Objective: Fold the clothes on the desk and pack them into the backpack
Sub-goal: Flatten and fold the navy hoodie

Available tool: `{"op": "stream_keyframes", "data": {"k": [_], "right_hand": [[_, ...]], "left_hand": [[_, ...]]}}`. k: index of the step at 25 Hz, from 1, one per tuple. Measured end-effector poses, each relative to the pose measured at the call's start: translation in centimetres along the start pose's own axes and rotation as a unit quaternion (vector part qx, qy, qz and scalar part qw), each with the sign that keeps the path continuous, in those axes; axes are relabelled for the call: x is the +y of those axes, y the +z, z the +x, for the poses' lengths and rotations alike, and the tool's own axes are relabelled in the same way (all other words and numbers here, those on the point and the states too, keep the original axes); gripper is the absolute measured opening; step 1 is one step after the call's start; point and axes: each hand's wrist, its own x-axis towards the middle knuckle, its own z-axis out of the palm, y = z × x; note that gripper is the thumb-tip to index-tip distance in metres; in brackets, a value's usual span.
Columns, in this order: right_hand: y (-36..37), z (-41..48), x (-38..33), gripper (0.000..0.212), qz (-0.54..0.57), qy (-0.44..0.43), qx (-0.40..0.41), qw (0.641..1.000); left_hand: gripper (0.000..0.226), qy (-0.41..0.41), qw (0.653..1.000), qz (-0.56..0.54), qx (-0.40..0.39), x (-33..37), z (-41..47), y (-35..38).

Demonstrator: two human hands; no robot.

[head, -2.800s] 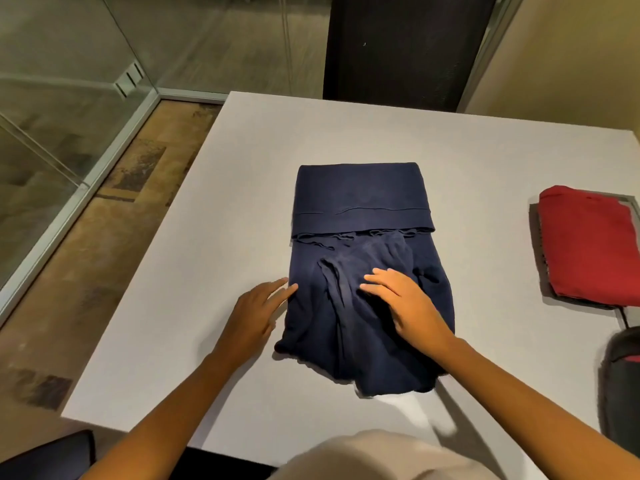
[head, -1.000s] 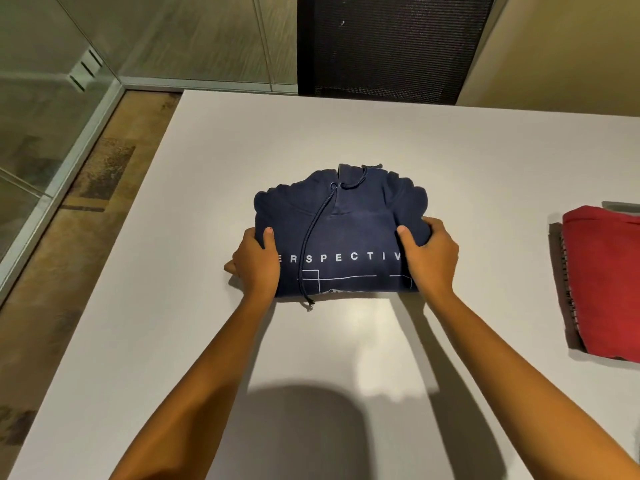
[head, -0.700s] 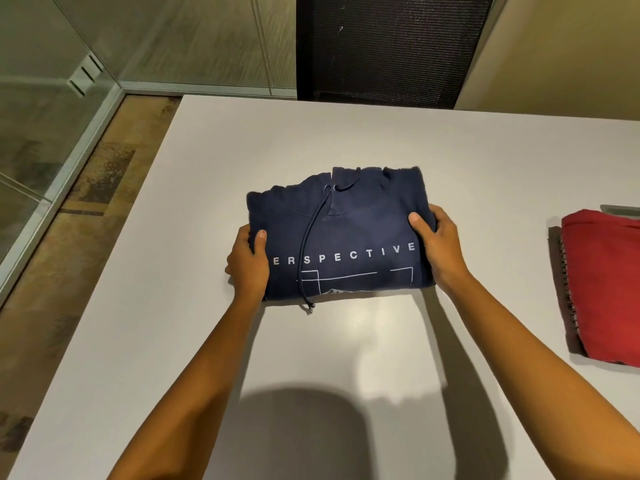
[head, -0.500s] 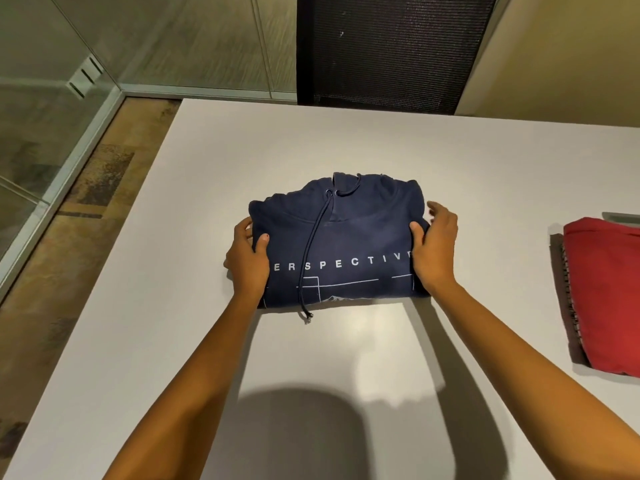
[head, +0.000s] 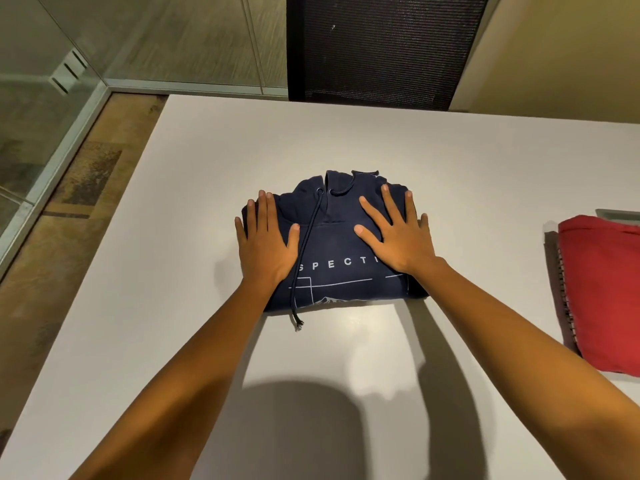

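Observation:
A navy hoodie lies folded into a compact rectangle in the middle of the white desk, white lettering face up, a drawstring trailing over its near edge. My left hand rests flat on its left part, fingers spread. My right hand lies flat on its right part, fingers spread too. Neither hand grips the cloth. A folded red garment lies at the desk's right edge. No backpack is in view.
A dark striped piece lies under the red garment's left edge. A black mesh chair back stands behind the desk's far edge. Glass partitions and brown floor run along the left side.
The hoodie was folded and turned lettering side up. My hands have let go of its side edges and now lie flat on top of it with spread fingers.

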Motion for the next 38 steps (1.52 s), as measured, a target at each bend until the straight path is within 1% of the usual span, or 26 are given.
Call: {"op": "stream_keyframes", "data": {"k": [4,8,11,19,22,24,26,27,28,29,30,31,32,34,36,37,38], "right_hand": [[0.0,-0.9,-0.2,0.066,0.007,0.013,-0.017,1.0],[1.1,-4.6,-0.5,0.068,0.003,0.016,-0.008,1.0],[2.4,-9.0,-0.4,0.07,-0.007,0.015,0.016,1.0],[6.2,-21.1,-0.5,0.069,-0.01,0.028,0.038,0.999],[7.9,-25.8,-0.6,0.067,-0.008,0.035,0.05,0.998],[8.8,-28.5,-0.7,0.064,-0.003,0.034,0.074,0.997],[9.0,-30.7,-1.1,0.061,0.026,0.043,0.116,0.992],[8.9,-31.7,-1.4,0.06,0.053,0.063,0.152,0.985],[8.7,-32.4,-1.9,0.058,0.088,0.104,0.196,0.971],[8.3,-32.8,-2.4,0.057,0.13,0.162,0.23,0.951],[7.8,-33.0,-3.1,0.056,0.177,0.224,0.242,0.927],[7.1,-32.9,-3.7,0.056,0.218,0.281,0.23,0.906],[6.4,-32.4,-4.1,0.057,0.238,0.325,0.203,0.892],[5.6,-31.5,-4.7,0.056,0.222,0.366,0.15,0.891],[5.3,-30.8,-4.4,0.046,0.226,0.367,0.13,0.893],[5.1,-30.6,-3.9,0.037,0.271,0.358,0.125,0.885],[4.9,-30.6,-3.2,0.028,0.35,0.341,0.126,0.864]], "left_hand": [[0.075,0.003,1.0,0.001,-0.014,-0.3,-0.9,0.2],[0.077,0.005,1.0,-0.006,-0.015,-0.6,-4.9,0.3],[0.077,0.005,1.0,-0.007,-0.013,-0.2,-9.2,0.1],[0.076,0.015,0.999,-0.014,-0.024,-0.3,-21.0,-0.6],[0.074,0.02,0.999,-0.034,-0.032,-0.5,-25.6,-0.9],[0.071,0.032,0.997,-0.059,-0.034,-0.7,-28.0,-1.2],[0.067,0.033,0.991,-0.126,-0.026,-0.8,-29.8,-2.0],[0.064,0.01,0.985,-0.172,-0.01,-0.6,-30.5,-2.6],[0.061,-0.038,0.976,-0.215,0.015,-0.4,-30.9,-3.1],[0.056,-0.106,0.962,-0.247,0.04,-0.1,-31.0,-3.6],[0.053,-0.177,0.947,-0.262,0.053,0.2,-30.7,-4.1],[0.05,-0.236,0.933,-0.268,0.047,0.3,-29.9,-4.5],[0.047,-0.272,0.925,-0.265,0.029,0.4,-29.0,-4.8],[0.041,-0.291,0.92,-0.262,0.004,0.6,-27.3,-5.5],[0.035,-0.264,0.909,-0.32,0.032,1.0,-26.3,-6.5],[0.033,-0.24,0.897,-0.367,0.052,1.4,-26.2,-7.1],[0.032,-0.215,0.884,-0.41,0.066,1.6,-26.2,-7.7]]}}
